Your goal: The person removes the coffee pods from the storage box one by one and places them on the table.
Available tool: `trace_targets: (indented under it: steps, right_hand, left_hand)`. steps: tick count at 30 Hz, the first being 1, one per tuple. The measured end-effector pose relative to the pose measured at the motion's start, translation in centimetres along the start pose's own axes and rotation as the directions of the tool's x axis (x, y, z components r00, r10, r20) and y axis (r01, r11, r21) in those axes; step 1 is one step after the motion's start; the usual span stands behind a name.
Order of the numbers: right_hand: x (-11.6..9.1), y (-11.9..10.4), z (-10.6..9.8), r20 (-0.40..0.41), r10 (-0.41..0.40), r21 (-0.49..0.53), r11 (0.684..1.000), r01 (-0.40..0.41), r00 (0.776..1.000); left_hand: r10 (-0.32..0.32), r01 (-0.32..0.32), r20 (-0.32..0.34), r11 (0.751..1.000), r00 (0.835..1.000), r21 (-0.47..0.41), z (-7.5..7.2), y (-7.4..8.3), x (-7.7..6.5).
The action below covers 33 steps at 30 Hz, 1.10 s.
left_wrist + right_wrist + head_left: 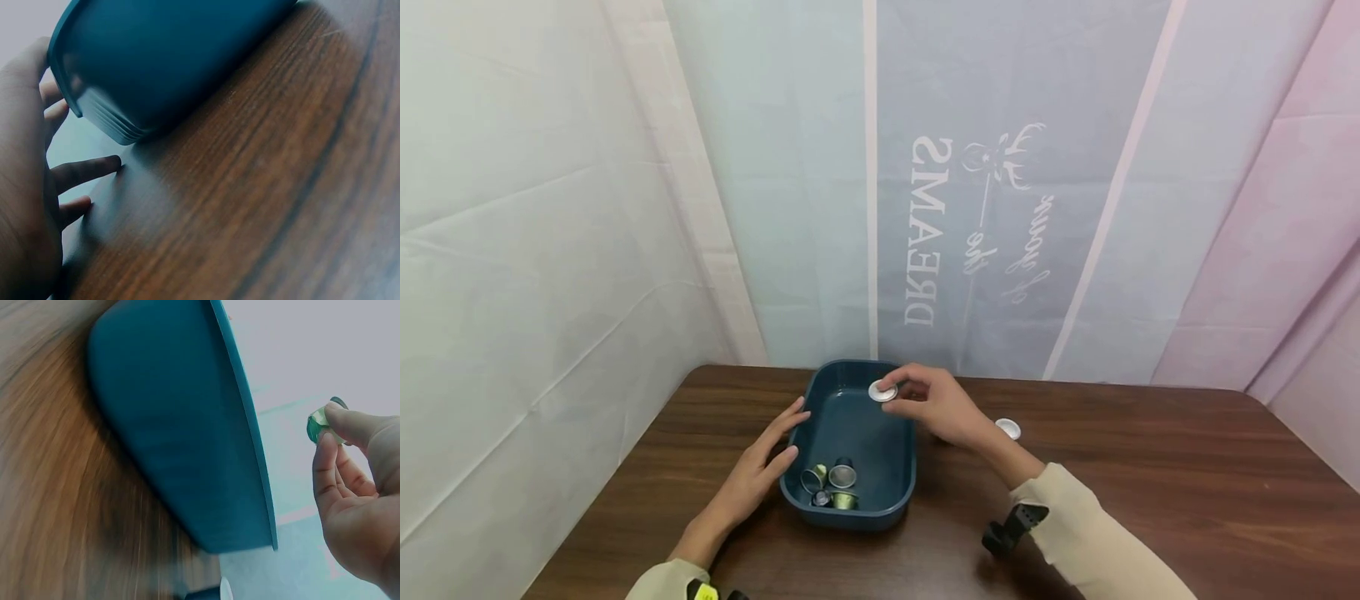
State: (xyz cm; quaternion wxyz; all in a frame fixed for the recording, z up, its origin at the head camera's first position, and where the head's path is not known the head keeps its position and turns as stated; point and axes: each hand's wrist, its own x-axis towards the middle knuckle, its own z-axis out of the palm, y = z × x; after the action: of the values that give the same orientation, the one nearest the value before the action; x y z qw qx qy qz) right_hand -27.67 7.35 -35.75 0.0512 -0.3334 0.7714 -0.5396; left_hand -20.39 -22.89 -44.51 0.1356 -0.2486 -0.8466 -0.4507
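My right hand (943, 408) pinches a coffee capsule (882, 392) between thumb and fingers, over the far right part of a dark blue plastic bin (861, 433). Its silver lid faces up in the head view; the right wrist view shows its green body (317, 427). At the bin's left side, my left hand (752, 473) is spread, fingertips at the rim and thumb toward the near left corner. Several more coffee capsules lie in the near end of the bin, among them a silver-lidded one (842, 476) and a lime green one (844, 501).
Another coffee capsule (1008, 428) stands lid up on the dark wooden table (1150, 467), right of the bin, close to my right forearm. A printed fabric backdrop (805, 208) hangs right behind the table's far edge, and a pale sheet (550, 275) closes off the left side.
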Motion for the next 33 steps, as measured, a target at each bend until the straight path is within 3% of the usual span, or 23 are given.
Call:
trace_targets:
  steps: [11, 19, 26, 33]
  right_hand:
    - [-3.5, 1.1, -2.7, -0.1, 0.006, 0.026, 1.0, -0.004, 0.995]
    - [-6.3, -0.4, -4.4, -0.168, 0.053, 0.021, 0.999, -0.05, 0.984]
    - [-8.0, 2.1, -6.1, -0.236, 0.023, -0.041, 0.999, -0.033, 0.972]
    - [-9.5, 3.1, -7.5, -0.311, 0.018, -0.048, 0.998, -0.034, 0.95]
  left_hand:
    - [0.001, -0.001, -0.01, 1.0, 1.0, -0.006, -0.3, 0.2, -0.2]
    - [0.016, -0.016, 0.007, 1.0, 1.0, -0.013, -0.1, 0.2, 0.0]
    - [0.015, -0.015, 0.007, 1.0, 1.0, 0.006, 0.0, 0.2, 0.0]
    - [0.008, -0.008, 0.01, 1.0, 1.0, 0.007, -0.1, 0.3, -0.1]
